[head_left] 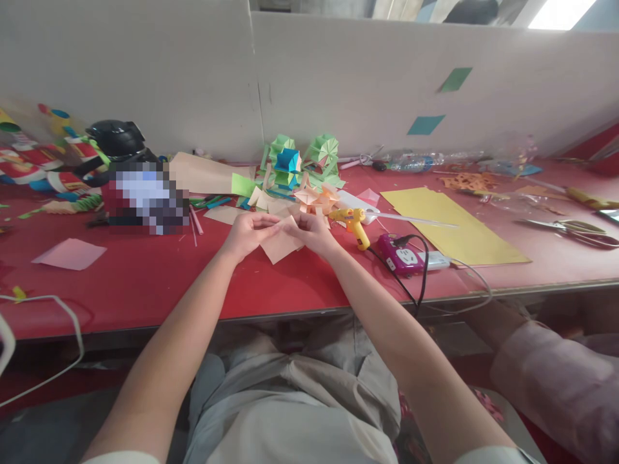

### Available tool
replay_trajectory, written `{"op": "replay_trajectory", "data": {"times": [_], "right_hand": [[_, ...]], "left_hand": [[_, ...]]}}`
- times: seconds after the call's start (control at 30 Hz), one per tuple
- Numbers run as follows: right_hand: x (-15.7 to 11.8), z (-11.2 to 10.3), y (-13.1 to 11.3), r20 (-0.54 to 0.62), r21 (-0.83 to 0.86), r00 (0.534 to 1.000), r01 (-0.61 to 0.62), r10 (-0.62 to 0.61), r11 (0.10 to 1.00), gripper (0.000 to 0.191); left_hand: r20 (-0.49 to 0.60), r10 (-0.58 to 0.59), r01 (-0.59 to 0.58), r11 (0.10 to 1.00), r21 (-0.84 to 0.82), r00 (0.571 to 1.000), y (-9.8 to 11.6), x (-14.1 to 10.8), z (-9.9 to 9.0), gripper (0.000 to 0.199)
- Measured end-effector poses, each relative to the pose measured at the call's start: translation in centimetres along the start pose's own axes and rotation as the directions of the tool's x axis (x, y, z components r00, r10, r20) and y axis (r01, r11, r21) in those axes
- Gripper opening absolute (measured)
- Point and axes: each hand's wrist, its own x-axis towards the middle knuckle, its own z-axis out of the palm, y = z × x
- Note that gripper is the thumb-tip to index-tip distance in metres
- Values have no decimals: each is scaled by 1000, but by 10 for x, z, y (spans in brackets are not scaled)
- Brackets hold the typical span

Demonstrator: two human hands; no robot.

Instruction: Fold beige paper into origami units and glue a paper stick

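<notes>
A tan square of paper point(280, 245) is pinched at its upper edges between my two hands, just above the red table point(193, 290). My left hand point(250, 236) grips its left side with thumb and fingers together. On the other side my right hand point(312, 233) holds the upper right part. Right behind my fingers lies a pile of folded peach paper pieces point(309, 195). Green folded paper shapes point(324, 149) and a blue one point(287, 160) stand behind that pile. A yellow glue gun point(356, 225) with a clear glue stick rests beside my right hand.
A purple power strip point(401, 254) with cords sits right of centre, by a large yellow sheet point(454, 225). Scissors point(575, 227) lie farther right. Pink paper point(70, 254) is at left, a black helmet-like object point(118, 140) behind. Another person's leg point(556, 367) shows at lower right.
</notes>
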Motion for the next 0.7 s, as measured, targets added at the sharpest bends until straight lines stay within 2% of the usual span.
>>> {"op": "replay_trajectory", "data": {"times": [0.27, 0.43, 0.7], "right_hand": [[-3, 2, -6, -16, -25, 1000, -12, 12, 1000, 53], [-2, 1, -6, -83, -93, 994, 67, -75, 993, 52], [-4, 1, -8, -106, -169, 984, 122, -142, 978, 52]], "left_hand": [[-4, -46, 46, 999, -12, 999, 1, 0, -2, 51], [-2, -72, 72, 997, -5, 997, 3, 0, 0, 46], [20, -105, 105, 994, -15, 994, 6, -2, 1, 35]]}}
